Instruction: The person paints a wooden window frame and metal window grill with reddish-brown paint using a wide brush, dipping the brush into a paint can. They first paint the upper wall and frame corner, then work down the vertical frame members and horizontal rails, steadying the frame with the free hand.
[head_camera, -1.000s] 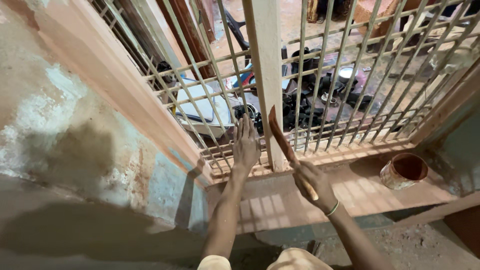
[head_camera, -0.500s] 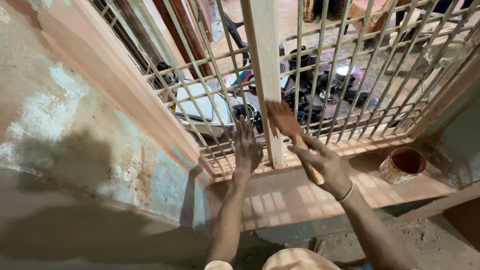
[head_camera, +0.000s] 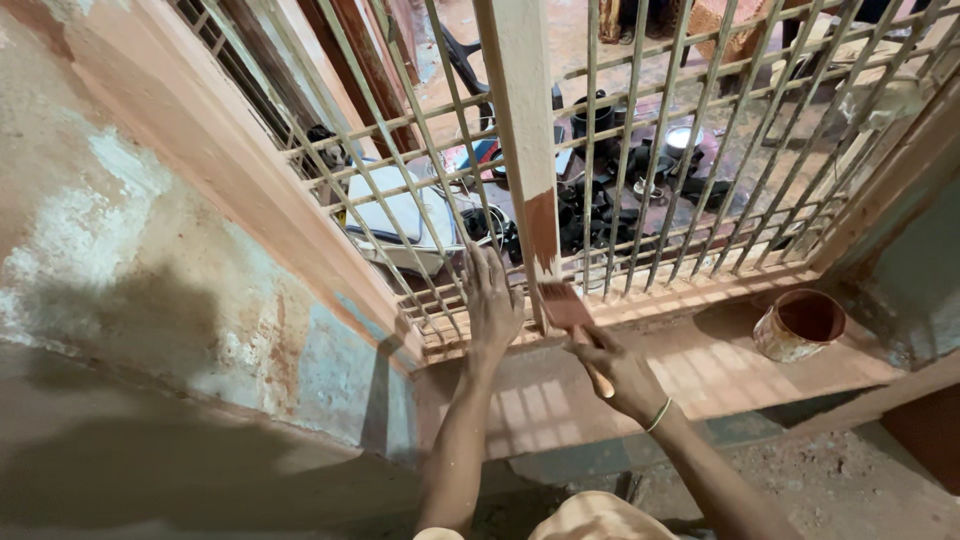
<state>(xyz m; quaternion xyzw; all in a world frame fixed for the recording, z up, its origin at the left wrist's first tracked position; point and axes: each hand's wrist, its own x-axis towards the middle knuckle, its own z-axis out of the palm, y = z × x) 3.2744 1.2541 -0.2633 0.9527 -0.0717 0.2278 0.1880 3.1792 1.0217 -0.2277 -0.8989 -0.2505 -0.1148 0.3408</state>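
A patched wall (head_camera: 130, 260) is filling the left half of the frame, its plaster showing bare grey, orange and pale blue-green spots. A window frame (head_camera: 210, 140), coated in a salmon tone, is slanting from the upper left down to the centre. A metal grille (head_camera: 690, 140) is spanning the upper middle and right of the frame, and a wooden post (head_camera: 520, 110) is standing upright through it at centre; a darker reddish band is showing on the post's lower end. A sill (head_camera: 740, 350) is running across the lower right under the grille, with bars of light lying on it.

A paint tin (head_camera: 800, 325) is sitting on the sill at right centre, well apart from both hands, open, its inside coated reddish brown.

The left hand (head_camera: 492, 300) is reaching up at the centre, fingers spread and resting against the grille bars just left of the post; it is not closing around anything.

The right hand (head_camera: 625, 370) is sitting just right of centre and lower, closed around the handle of a brush (head_camera: 570, 310). The brush head is pointing up and left, its bristles touching the foot of the post, just beside the left hand.

Through the grille, dark objects and a pale box are lying on the ground outside; I cannot tell what they are.
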